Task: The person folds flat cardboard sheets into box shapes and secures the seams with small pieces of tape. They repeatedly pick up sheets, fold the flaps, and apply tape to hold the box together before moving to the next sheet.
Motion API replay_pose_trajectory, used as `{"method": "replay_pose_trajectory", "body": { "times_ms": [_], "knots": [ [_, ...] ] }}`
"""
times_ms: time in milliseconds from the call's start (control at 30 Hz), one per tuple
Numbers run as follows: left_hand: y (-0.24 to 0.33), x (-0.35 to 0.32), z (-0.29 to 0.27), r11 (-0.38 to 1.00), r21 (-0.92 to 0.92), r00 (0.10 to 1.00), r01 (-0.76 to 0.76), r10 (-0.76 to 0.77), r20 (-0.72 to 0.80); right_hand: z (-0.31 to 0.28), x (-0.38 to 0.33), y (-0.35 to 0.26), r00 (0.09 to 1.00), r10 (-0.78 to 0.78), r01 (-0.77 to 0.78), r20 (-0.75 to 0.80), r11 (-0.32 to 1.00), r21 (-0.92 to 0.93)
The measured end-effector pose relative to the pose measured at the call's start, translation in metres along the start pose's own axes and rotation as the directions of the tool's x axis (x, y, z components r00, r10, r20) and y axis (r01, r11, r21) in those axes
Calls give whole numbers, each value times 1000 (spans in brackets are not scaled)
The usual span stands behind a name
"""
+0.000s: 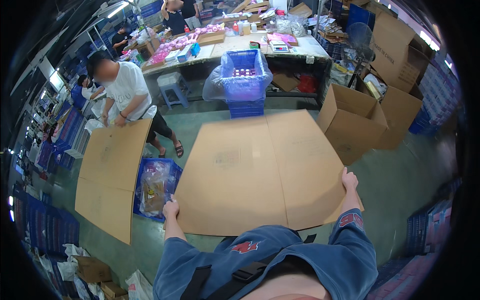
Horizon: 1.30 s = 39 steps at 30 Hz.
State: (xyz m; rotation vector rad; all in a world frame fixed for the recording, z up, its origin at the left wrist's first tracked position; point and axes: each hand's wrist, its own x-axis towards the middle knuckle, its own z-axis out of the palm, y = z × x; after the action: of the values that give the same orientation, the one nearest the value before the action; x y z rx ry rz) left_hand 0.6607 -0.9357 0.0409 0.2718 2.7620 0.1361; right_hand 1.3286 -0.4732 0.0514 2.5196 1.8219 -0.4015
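At the far left a co-worker in a white shirt (127, 87) holds another flattened carton (112, 175) upright by its top edge. Just right of it, on the green floor, stands a blue crate (172, 170) lined with a clear bag.

The person's left hand (171, 207) is closed on the near left edge of a large flat cardboard sheet (265, 170), fingers wrapped over the rim. The sheet is a folded-down carton, held out in front of the body, and it spans nearly the whole reach of both arms; a crease runs down its middle from far to near.

The right hand (349, 180) grips the right edge in the same way, a little farther out than the left.

Such a sheet is probably light but broad and awkward: stiff along the flutes, yet likely to hinge at the centre crease or sag if held by one side only. The edges are the sensible hold, opposite each other as now.

Beyond it stand a bag-lined blue basket (242, 75) and, to the right, an open cardboard box (350, 122).
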Motion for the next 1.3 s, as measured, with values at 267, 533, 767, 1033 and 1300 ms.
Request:
{"method": "replay_pose_trajectory", "body": {
  "times_ms": [267,533,767,1033,1300],
  "knots": [
    [-143,-46,40,975,217,949,39,-104,296,27,-129,92,988,77,-31,132,948,-317],
    [-226,-42,96,870,467,822,-158,-146,551,50,-192,195,817,294,0,496,860,-510],
    [-152,18,90,835,484,710,-261,-173,682,56,-295,293,641,434,-150,633,880,-451],
    [-21,28,87,547,618,773,-565,88,628,26,-412,301,564,528,-420,636,846,-330],
    [189,-13,76,361,637,732,-681,378,568,79,-485,367,513,572,-566,641,786,-248]
  ]
}}
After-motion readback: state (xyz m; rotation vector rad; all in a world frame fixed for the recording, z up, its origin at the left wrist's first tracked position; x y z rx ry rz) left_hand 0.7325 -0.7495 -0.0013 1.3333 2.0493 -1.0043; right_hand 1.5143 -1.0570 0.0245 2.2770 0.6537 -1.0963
